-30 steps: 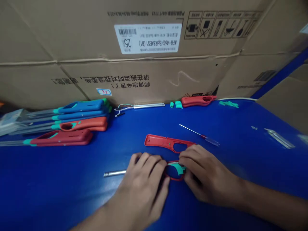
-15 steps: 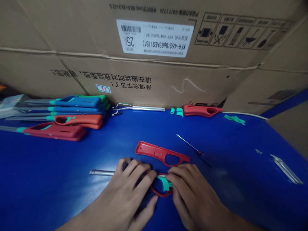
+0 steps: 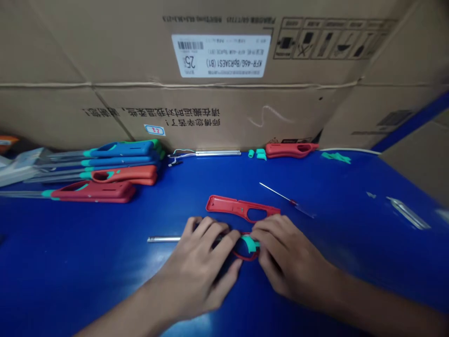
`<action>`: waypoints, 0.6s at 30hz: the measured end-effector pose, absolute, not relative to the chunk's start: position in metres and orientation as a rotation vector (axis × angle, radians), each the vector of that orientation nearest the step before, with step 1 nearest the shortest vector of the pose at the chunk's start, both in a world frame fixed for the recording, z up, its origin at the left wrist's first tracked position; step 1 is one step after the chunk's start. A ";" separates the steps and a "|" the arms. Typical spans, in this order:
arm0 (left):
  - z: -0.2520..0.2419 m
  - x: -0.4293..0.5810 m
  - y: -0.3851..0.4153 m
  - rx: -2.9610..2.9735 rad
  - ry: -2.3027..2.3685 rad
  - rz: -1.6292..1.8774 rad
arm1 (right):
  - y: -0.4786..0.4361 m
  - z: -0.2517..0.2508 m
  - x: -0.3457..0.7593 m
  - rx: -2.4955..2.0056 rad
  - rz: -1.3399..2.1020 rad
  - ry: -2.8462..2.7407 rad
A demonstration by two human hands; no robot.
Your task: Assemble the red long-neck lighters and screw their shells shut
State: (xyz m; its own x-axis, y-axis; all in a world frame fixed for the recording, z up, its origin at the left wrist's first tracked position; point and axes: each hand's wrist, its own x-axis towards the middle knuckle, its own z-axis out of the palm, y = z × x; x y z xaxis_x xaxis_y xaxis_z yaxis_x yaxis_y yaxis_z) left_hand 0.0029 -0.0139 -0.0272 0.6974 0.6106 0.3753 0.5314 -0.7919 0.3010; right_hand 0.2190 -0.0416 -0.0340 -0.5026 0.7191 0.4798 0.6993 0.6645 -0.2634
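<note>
My left hand [image 3: 201,264] lies over a red lighter half-shell [image 3: 246,255] on the blue table [image 3: 87,262], fingers curled down on it. A metal tube [image 3: 163,239] sticks out to the left from under that hand. My right hand [image 3: 287,260] presses on the shell's right end, its fingertips at a teal trigger piece [image 3: 250,243] set in the shell's loop. A second red half-shell [image 3: 242,208] lies open side up just beyond both hands.
A stack of finished red and blue lighters [image 3: 105,173] lies at the left. Cardboard boxes [image 3: 217,93] wall the back. By them lie a wired metal tube [image 3: 210,153], small teal parts [image 3: 257,153] and a red lighter body [image 3: 291,149]. A thin screwdriver [image 3: 286,200] lies right of centre.
The hands stay on the same shell with only small finger shifts; the camera view has wobbled down and back up.
</note>
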 end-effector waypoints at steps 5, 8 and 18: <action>-0.023 0.004 -0.017 2.741 0.893 0.647 | -0.045 -0.032 0.223 -1.121 0.096 -2.257; -0.022 0.003 -0.021 2.740 0.874 0.651 | -0.050 -0.022 0.231 -1.110 0.178 -2.353; -0.015 0.008 -0.046 2.608 0.913 0.613 | -0.068 0.004 0.253 -1.108 0.732 -2.445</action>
State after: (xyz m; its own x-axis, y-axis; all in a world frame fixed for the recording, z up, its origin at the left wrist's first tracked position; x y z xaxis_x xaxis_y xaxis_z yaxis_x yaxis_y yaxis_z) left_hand 0.0076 -0.0463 -0.0154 0.7052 0.6467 0.2907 0.5140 -0.7487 0.4186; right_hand 0.2528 -0.0679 0.0038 -0.6294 0.7698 0.1062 0.5849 0.5593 -0.5875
